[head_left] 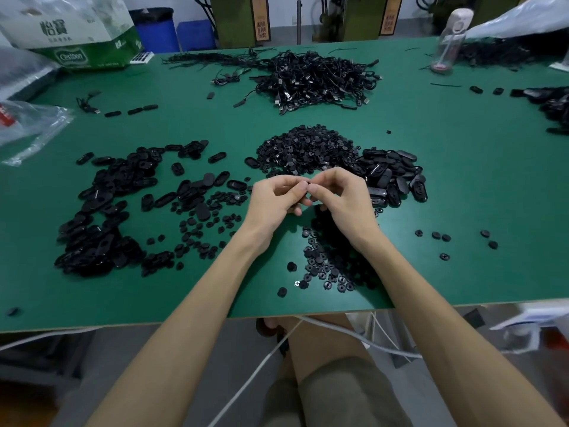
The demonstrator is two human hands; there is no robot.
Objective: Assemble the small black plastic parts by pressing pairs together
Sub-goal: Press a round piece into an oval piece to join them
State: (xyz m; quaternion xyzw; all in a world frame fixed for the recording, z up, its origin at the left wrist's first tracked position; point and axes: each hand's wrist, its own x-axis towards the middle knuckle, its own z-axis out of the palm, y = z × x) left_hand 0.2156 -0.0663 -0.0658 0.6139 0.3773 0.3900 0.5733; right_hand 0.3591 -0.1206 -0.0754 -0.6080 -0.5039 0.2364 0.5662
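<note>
My left hand (277,198) and my right hand (341,198) meet fingertip to fingertip above the green table (431,186). Between the tips both hands pinch a small black plastic part (308,184), almost wholly hidden by the fingers. A heap of small round black parts (308,147) lies just beyond the hands. Oval black shells (391,177) are piled to the right of it. More round parts (326,266) lie under my right forearm. A wide scatter of oval and round pieces (123,211) covers the left side.
A tangle of black cables (320,78) lies at the back centre. A cardboard box (77,32) and plastic bags (27,124) stand at the left, a clear bottle (449,41) at the back right. The table's front edge (154,325) runs near my elbows.
</note>
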